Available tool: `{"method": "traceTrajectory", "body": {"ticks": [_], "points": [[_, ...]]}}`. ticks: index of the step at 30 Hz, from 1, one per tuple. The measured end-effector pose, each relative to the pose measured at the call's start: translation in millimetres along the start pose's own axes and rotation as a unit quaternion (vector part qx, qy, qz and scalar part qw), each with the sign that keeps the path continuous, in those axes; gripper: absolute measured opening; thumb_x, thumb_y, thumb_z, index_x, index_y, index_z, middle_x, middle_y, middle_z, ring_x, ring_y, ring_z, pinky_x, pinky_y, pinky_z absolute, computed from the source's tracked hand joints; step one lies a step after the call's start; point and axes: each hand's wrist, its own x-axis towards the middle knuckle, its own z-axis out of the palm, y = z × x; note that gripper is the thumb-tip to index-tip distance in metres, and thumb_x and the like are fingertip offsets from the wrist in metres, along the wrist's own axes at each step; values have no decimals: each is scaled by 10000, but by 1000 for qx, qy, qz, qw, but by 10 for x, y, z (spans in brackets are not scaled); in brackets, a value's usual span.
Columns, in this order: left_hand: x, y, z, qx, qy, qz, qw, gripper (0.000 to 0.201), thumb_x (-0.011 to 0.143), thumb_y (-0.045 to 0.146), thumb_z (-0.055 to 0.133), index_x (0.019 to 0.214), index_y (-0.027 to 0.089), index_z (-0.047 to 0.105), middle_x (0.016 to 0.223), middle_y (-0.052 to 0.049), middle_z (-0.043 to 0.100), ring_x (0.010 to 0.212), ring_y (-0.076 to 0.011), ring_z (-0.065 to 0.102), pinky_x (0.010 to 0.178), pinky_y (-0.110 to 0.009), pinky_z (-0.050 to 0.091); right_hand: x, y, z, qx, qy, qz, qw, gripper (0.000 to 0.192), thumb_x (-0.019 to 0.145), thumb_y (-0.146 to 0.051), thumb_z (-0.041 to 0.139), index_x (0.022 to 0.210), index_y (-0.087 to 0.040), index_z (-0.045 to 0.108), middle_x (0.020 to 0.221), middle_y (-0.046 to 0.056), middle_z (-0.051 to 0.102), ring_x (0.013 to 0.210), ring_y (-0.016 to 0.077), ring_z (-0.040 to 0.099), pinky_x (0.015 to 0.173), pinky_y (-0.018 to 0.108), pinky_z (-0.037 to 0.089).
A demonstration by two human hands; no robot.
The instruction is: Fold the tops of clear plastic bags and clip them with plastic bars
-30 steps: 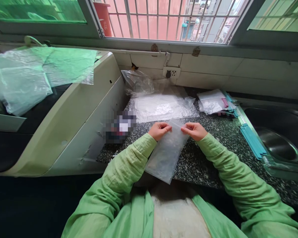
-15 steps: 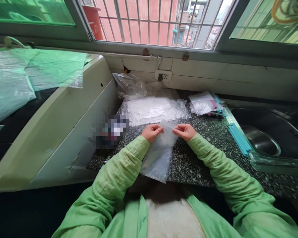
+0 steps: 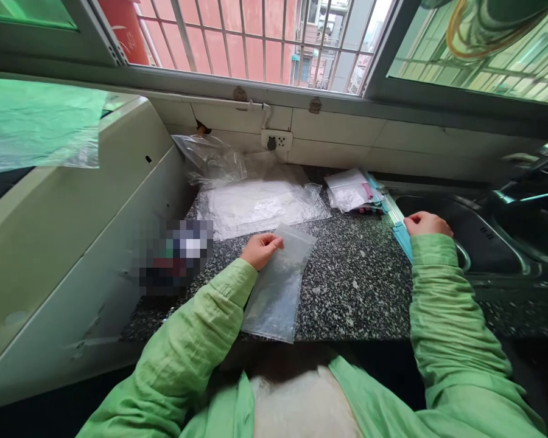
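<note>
A person in green sleeves works at a speckled granite counter, the left hand pinching the top left corner of a clear zip bag that lies flat left of the sink. The right hand, fingers curled, rests on teal strips at the sink's left rim, well apart from the bag. More clear bags lie behind, left of the sink.

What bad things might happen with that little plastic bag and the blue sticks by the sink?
The clear bag hangs partly over the counter edge, and only the left hand pins its top, so it may slide off if that hand lifts.
The right hand is on the blue strips right at the rim of the sink; a nudge might tip one in.
</note>
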Motion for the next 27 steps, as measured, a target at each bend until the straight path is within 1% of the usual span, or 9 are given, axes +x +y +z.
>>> {"method": "traceTrajectory", "body": {"ticks": [1, 3, 5, 10, 14, 17, 21, 24, 27], "points": [[1, 3, 3, -3, -1, 1, 1000, 321, 608, 439, 537, 563, 130, 610, 556, -21, 601, 554, -108, 485, 581, -226, 378, -66, 81, -31, -25, -10, 4, 1000, 238, 708, -323, 523, 748, -132, 659, 748, 176, 614, 696, 257, 525, 578, 353, 314], [1, 9, 7, -8, -4, 3, 1000, 329, 598, 452, 533, 558, 133, 604, 555, -19, 593, 557, -108, 482, 582, -225, 372, -208, 206, -50, -120, -64, 7, 991, 276, 721, -368, 505, 770, -146, 661, 756, 165, 620, 692, 265, 545, 567, 348, 327], [-4, 12, 7, -7, -5, 2, 1000, 336, 590, 463, 529, 553, 135, 596, 543, -14, 577, 536, -101, 461, 562, -224, 356, -338, 291, -35, -172, -97, 23, 980, 321, 735, -411, 480, 789, -152, 662, 777, 163, 630, 698, 273, 565, 562, 349, 341], [-23, -11, 1, 11, 5, -13, 1000, 339, 595, 459, 518, 572, 130, 596, 478, 8, 511, 454, -74, 350, 484, -220, 274, -528, 395, 34, -214, -137, 12, 967, 389, 750, -450, 461, 825, -121, 655, 769, 178, 630, 723, 279, 593, 566, 347, 376], [-30, -38, -1, 28, 9, -13, 999, 342, 596, 454, 502, 583, 126, 598, 457, 15, 474, 446, -73, 321, 469, -221, 249, -575, 415, 74, -229, -117, 6, 966, 395, 750, -434, 466, 869, -100, 642, 781, 186, 628, 754, 292, 596, 577, 357, 385], [-27, -47, -3, 38, 12, -10, 999, 349, 595, 457, 494, 587, 125, 601, 451, 17, 462, 448, -74, 320, 472, -222, 254, -606, 412, 83, -221, -120, 9, 968, 383, 741, -433, 485, 878, -110, 638, 822, 188, 632, 765, 294, 598, 584, 357, 389], [-24, -43, -7, 41, 19, -7, 999, 340, 599, 448, 508, 589, 123, 607, 463, 14, 487, 462, -81, 356, 487, -223, 281, -700, 428, 73, -213, -105, 10, 971, 366, 740, -410, 491, 878, -107, 641, 777, 175, 636, 707, 271, 597, 567, 346, 391], [-27, -22, -8, 35, 20, -11, 999, 313, 609, 420, 517, 585, 121, 606, 453, 24, 479, 451, -73, 347, 484, -220, 279, -772, 419, 75, -207, -69, -25, 976, 328, 755, -381, 459, 794, -120, 654, 699, 148, 634, 623, 244, 583, 526, 330, 372], [-24, -13, -3, 19, 14, -9, 1000, 278, 613, 389, 529, 573, 122, 597, 440, 38, 454, 446, -65, 338, 484, -215, 279, -790, 292, 92, -151, -4, -102, 983, 279, 750, -354, 464, 737, -139, 642, 657, 109, 630, 590, 214, 567, 510, 305, 362]]}}
